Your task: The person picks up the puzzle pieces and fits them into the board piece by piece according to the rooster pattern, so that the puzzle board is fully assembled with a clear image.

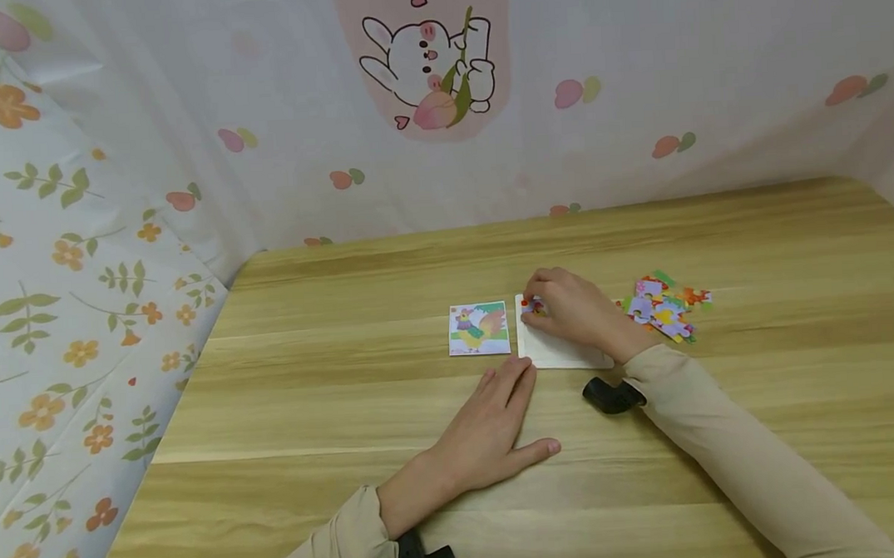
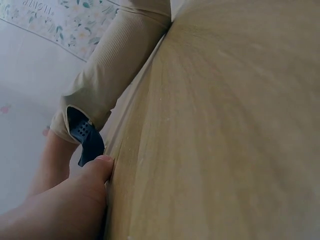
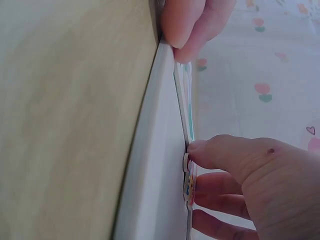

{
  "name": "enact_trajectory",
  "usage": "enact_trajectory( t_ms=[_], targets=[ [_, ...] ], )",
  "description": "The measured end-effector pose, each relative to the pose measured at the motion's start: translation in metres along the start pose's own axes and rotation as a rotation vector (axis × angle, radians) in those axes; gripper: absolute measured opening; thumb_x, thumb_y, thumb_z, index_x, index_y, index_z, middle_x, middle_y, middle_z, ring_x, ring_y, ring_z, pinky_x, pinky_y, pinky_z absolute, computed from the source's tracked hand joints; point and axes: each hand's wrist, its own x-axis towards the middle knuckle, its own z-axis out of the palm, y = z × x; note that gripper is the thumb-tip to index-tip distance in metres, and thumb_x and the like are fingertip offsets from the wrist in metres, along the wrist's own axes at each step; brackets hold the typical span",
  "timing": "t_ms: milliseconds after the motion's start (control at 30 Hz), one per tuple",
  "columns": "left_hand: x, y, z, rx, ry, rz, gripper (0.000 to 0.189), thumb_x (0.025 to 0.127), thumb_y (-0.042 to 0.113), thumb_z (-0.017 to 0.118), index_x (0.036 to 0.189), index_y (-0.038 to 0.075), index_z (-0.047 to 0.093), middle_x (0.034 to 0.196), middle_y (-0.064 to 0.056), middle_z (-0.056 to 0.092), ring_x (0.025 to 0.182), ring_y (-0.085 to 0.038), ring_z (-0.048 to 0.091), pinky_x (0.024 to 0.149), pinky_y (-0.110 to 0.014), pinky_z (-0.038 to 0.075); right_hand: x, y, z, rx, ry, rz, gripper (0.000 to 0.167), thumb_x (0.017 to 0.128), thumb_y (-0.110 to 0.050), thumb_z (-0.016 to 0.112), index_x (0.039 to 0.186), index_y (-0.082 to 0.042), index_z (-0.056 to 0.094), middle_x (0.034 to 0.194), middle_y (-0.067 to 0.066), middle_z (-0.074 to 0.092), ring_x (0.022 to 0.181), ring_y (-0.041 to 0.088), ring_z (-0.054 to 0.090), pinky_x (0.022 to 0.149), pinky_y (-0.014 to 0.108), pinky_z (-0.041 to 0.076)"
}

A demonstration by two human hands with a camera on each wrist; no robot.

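White tray (image 1: 558, 354), and the right hand (image 1: 574, 307) arches over its left end, pinching a puzzle piece (image 1: 536, 307); the left hand (image 1: 487, 435) rests unclenched on the worktop (image 1: 310, 401), fingertips at the near corner, thumb splayed

Right hand (image 1: 577, 308) pinching puzzle piece (image 1: 536, 307) on white tray (image 1: 558, 353), left hand (image 1: 484, 435) at its corner, picture card (image 1: 479, 329)

Tabletop (image 1: 289, 427): wood-grain, smooth, soft sheen under the light. White tray (image 1: 566, 355): smooth, pale sheen; plastic or card, we cannot tell. Picture card (image 1: 478, 328): printed paper or card, by its look. Puzzle pieces (image 1: 664, 309): printed faces, card-like. Black wrist fittings (image 1: 612, 396): we read plastic, fairly matt. Sleeves (image 1: 739, 441): matt cloth, finely ribbed close up. Backdrop (image 1: 632, 46): printed sheeting, lightly creased, mostly matt.
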Motion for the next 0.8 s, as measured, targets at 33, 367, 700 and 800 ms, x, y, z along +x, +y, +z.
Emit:
enact_trajectory(
  t_ms=[33,367,700,800],
  targets=[
    [0.0001,0.0001,0.0002,0.001,0.001,0.002,0.082,0.090,0.058,0.045,0.141,-0.005,0.030,0.144,-0.016,0.028,0.137,-0.022,0.019,0.109,-0.040,0.024,-0.0004,0.0003,-0.0006,0.002,0.000,0.004,0.027,0.082,-0.021,0.072,0.095,0.002,0.068,0.101,0.013,0.062,0.094,0.030,0.057,0.078,0.042,0.049],
    [0.0002,-0.0008,-0.0005,-0.011,-0.009,0.004,0.082,0.090,0.057,0.045,0.142,-0.004,0.030,0.144,-0.016,0.028,0.138,-0.025,0.018,0.110,-0.039,0.020,0.0027,-0.0009,0.0010,0.071,-0.039,-0.005,0.026,0.086,-0.015,0.067,0.101,0.006,0.066,0.105,0.017,0.060,0.101,0.032,0.055,0.086,0.045,0.046],
    [-0.0005,-0.0002,-0.0004,-0.003,-0.013,0.004,0.081,0.091,0.057,0.043,0.142,-0.005,0.029,0.144,-0.017,0.028,0.138,-0.025,0.018,0.110,-0.038,0.020,0.0021,0.0011,0.0028,0.087,-0.006,-0.019,0.025,0.084,-0.015,0.070,0.099,0.005,0.067,0.102,0.015,0.061,0.098,0.030,0.057,0.084,0.042,0.048],
    [0.0001,0.0006,-0.0009,-0.010,-0.010,0.003,0.081,0.091,0.057,0.043,0.142,-0.005,0.030,0.145,-0.017,0.028,0.138,-0.025,0.017,0.110,-0.039,0.020,0.0011,0.0026,0.0028,0.100,0.003,-0.006,0.024,0.084,-0.016,0.070,0.098,0.004,0.067,0.101,0.014,0.062,0.096,0.029,0.057,0.083,0.041,0.048]
  ],
)
